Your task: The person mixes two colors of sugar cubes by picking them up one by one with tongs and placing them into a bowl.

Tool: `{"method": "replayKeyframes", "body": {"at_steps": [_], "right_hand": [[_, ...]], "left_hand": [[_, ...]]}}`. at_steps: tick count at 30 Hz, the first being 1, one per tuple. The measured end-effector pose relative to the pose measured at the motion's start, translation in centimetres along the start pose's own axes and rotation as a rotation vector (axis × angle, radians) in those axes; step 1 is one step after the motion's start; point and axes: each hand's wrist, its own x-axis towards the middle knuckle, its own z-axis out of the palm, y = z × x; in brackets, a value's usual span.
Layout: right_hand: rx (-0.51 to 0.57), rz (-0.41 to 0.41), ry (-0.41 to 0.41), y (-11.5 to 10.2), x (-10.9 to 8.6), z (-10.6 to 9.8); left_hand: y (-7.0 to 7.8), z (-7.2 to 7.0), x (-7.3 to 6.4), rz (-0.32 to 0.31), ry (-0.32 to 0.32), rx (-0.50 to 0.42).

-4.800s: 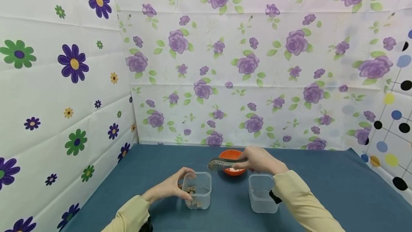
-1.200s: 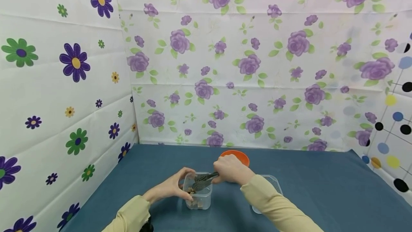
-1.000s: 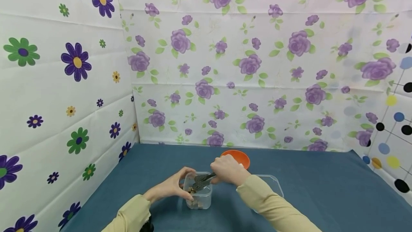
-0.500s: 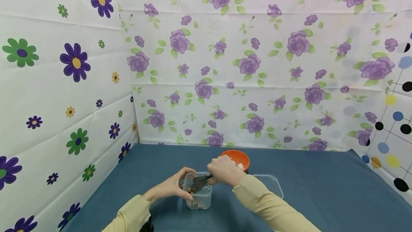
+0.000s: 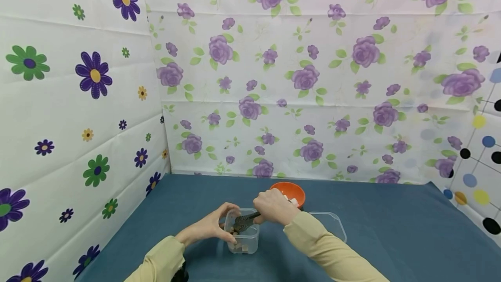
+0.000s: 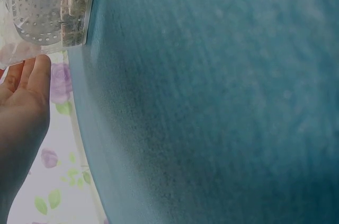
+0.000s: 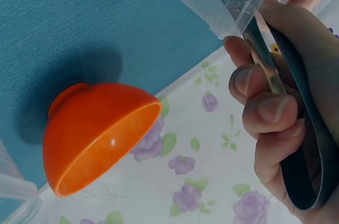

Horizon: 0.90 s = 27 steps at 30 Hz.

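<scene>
My left hand (image 5: 209, 226) holds a clear plastic container (image 5: 249, 246) by its left side, thumb in front and fingers behind. Brown cubes (image 6: 77, 2) lie at the bottom of that container. My right hand (image 5: 275, 207) grips metal tongs (image 5: 252, 216) with perforated ends, its fingers curled round both arms in the right wrist view. The ends of the tongs reach down into the container, next to the cubes. Whether a cube sits between them is too small to tell.
Behind my right hand stands an orange bowl (image 5: 281, 186) with several white pieces (image 5: 292, 201) in it. A second clear container (image 5: 341, 226) is to the right, partly covered by my right sleeve (image 5: 322, 245). A blue cloth (image 5: 399, 225) covers the table; patterned sheets hang around it.
From over the orange bowl, my right hand has carried the tongs left and down into the left container. The ends of the tongs have lately drawn closer together. My left hand keeps its hold.
</scene>
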Motion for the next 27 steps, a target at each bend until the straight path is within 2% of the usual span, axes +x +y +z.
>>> {"method": "replayKeyframes", "body": {"at_steps": [8,15,27], "right_hand": [[0.081,0.028,-0.025,0.6,-0.6,-0.3],[0.18,0.013,0.034,1.5,-1.6,-0.2],[0.338,0.019,0.043,2.8,-2.6,0.1]], "left_hand": [[0.0,-0.1,0.0,-0.001,-0.005,0.002],[0.2,0.0,0.0,-0.01,0.004,0.021],[0.0,0.0,0.1,-0.013,0.011,0.019]]}}
